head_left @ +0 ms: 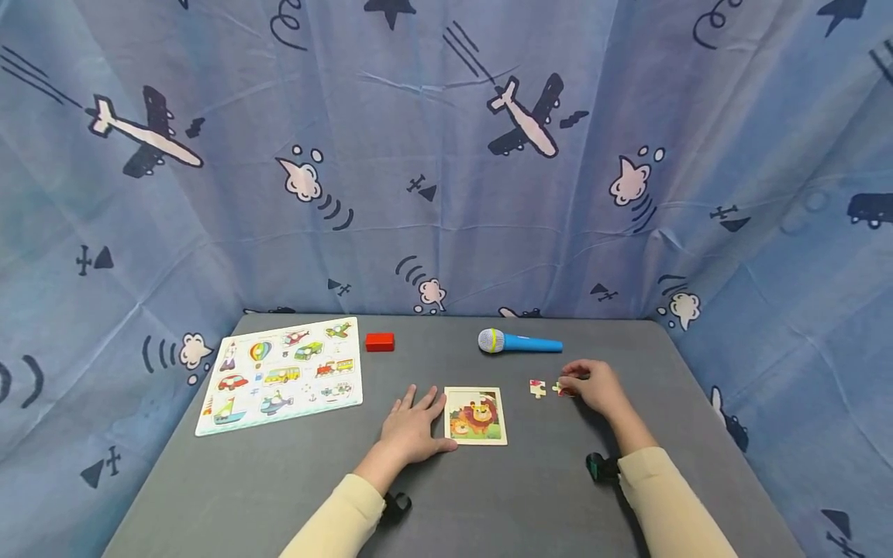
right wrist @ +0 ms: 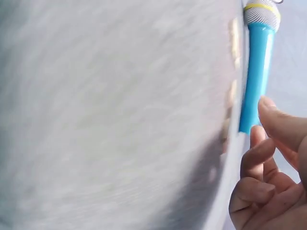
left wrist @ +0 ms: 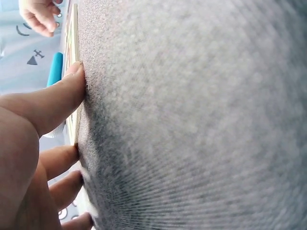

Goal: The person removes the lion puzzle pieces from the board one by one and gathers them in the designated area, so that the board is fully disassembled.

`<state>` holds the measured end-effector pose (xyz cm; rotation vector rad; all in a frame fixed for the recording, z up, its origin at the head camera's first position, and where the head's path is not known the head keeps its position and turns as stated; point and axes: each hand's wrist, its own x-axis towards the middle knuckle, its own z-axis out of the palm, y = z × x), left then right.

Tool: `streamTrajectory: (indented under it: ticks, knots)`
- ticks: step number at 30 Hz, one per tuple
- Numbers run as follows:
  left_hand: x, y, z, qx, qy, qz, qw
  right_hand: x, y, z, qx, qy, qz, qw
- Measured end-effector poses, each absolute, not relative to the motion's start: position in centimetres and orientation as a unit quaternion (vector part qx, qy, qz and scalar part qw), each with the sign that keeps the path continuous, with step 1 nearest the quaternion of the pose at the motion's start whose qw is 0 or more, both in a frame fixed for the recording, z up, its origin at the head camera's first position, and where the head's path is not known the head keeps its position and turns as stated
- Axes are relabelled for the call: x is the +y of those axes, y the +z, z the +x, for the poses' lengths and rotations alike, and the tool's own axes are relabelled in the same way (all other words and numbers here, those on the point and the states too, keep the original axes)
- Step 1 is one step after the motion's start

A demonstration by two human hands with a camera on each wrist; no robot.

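Observation:
My left hand [head_left: 412, 430] lies spread on the table, with thumb and forefinger touching the left edge of a small wooden jigsaw puzzle [head_left: 477, 416] that pictures lions. In the left wrist view, its thumb presses at the puzzle's pale edge [left wrist: 76, 40]. My right hand [head_left: 591, 385] hovers over the table further right, fingers loosely bent. Thumb and forefinger stand apart in the right wrist view, nothing between them. A jigsaw piece [head_left: 560, 388] shows just below those fingertips, partly hidden by them. Another red and cream jigsaw piece [head_left: 537, 388] lies to its left.
Behind the pieces lies a toy microphone [head_left: 530, 343] with a blue handle. A red block [head_left: 380, 342] sits at the back, beside a white picture board [head_left: 279, 372] of vehicles on the left. A patterned blue curtain [head_left: 432, 194] hangs behind the grey table [head_left: 544, 496].

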<state>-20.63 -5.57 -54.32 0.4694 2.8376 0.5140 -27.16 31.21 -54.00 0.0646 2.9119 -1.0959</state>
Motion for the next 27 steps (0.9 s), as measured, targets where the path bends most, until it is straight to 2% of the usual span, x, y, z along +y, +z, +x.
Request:
streamTrajectory:
  ticks: [11,21,27]
  knots:
    - [-5.6,-54.8,-20.7,0.965,0.177,0.156,0.116,28.4,-51.2,-26.5,0.914,-0.405,0.002,0.012]
    - [-5.7,-54.5,-20.6,0.964,0.18,0.158,0.115,25.4,-51.1,-26.1,0.923,-0.382,-0.036,-0.021]
    - [-5.7,-54.5,-20.7,0.963,0.181,0.16,0.115,23.8,-51.4,-25.8,0.921,-0.386,-0.047,-0.007]
